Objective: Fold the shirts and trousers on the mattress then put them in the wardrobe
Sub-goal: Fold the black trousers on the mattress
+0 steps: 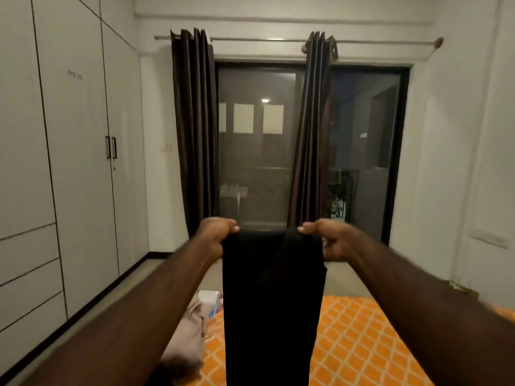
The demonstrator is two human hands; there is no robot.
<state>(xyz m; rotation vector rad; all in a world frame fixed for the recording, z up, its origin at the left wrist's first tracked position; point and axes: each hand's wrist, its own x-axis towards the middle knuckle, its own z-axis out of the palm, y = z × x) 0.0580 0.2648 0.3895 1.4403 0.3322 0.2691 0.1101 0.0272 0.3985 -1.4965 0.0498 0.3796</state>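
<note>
A pair of black trousers (273, 302) was held up at arm's length in the middle of the view. Its top edge was pinched at both ends, by the left hand (216, 235) towards nine o'clock of the cloth and by the right hand (326, 238) towards three o'clock. Both hands were clamped on the fabric, thumbs on top and fingers curled beneath, and were kept apart by the width of the garment. The top edge was thereby pulled taut and level.

The rest of the cloth hung straight down towards six o'clock as a long, narrow strip and ran out of view at the bottom. This suggested that the legs were already laid one on the other. The raised hold was probably chosen so that the weight of the cloth would draw out creases and line up the edges before the next fold.

The orange patterned mattress (362, 344) lay below, from six to four o'clock, ready to take the strip. A pale pinkish garment (189, 338) was heaped at seven o'clock on its near edge, unfolded as far as could be judged. The wardrobe (69, 162) stood at nine o'clock with its doors shut, so putting away had not begun.
</note>
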